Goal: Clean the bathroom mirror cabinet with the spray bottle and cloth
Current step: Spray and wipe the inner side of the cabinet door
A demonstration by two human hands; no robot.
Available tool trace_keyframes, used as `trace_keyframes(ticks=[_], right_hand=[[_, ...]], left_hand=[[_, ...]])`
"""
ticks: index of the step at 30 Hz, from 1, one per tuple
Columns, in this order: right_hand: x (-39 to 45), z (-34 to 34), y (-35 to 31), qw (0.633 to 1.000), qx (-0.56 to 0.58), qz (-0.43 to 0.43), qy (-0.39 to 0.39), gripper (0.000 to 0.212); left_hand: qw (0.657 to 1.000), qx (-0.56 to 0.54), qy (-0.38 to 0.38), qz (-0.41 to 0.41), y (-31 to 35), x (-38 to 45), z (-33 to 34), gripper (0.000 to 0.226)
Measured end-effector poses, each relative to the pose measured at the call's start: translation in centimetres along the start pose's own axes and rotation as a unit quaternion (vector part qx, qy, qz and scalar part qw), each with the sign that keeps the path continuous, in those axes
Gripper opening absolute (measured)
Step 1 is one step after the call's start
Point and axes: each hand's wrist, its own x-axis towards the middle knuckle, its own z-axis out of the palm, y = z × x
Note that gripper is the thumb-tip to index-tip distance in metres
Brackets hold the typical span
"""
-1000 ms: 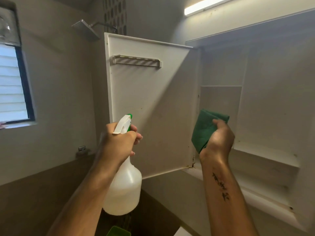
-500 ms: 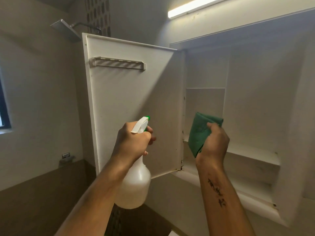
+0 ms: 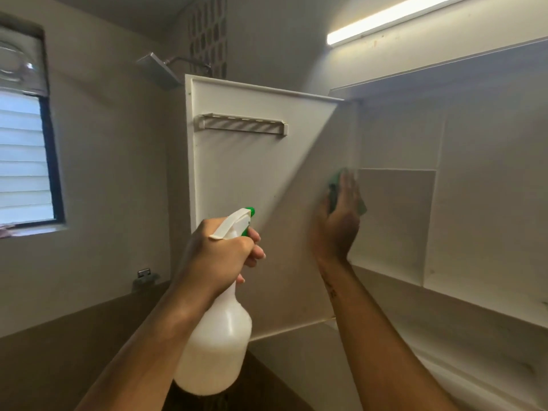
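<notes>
A person's left hand (image 3: pixel 221 256) grips the neck of a white spray bottle (image 3: pixel 218 336), fingers curled round it and one on the trigger, the green nozzle aimed at the inside of the open cabinet door (image 3: pixel 261 203). The bottle hangs low in front of the door, as it did a second ago. To its right, the change: the right hand (image 3: pixel 336 226), which a moment earlier held the green cloth (image 3: pixel 335 188) bunched in front of the shelves, has now risen and flattened it against the door's inner face near the hinge edge. The fingers lie straight and close together over the cloth, pressing rather than pinching, blurred with motion. Wiping of the door appears under way; the cabinet interior (image 3: pixel 474 188) at right looks yet to be wiped.
</notes>
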Motion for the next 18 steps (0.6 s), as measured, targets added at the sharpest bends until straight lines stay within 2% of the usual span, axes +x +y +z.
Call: trace_keyframes(ticks=[2, 6, 9, 12, 18], right_hand=[[-1.2, 1.4, 0.3, 1.0, -0.019, -0.005, 0.023, 0.053], [-3.6, 3.4, -1.0, 0.99, 0.047, 0.096, 0.094, 0.049], [-4.0, 4.3, -2.7, 0.978, 0.088, 0.148, 0.118, 0.049], [-5.3, 5.2, -4.6, 0.978, 0.114, 0.144, 0.103, 0.047], [-8.0, 7.4, -7.6, 0.979, 0.178, 0.083, 0.054, 0.048]], left_hand=[[1.0, 0.005, 0.015, -0.004, -0.5, -0.1, -1.3, 0.021], [0.999, 0.015, 0.029, -0.003, -1.4, -0.1, -3.5, 0.02], [0.999, 0.023, 0.043, -0.002, -1.5, -0.1, -4.4, 0.021], [0.998, 0.023, 0.055, -0.001, -1.5, -0.2, -5.2, 0.023], [0.998, 0.021, 0.066, 0.005, -1.8, -0.4, -7.2, 0.023]])
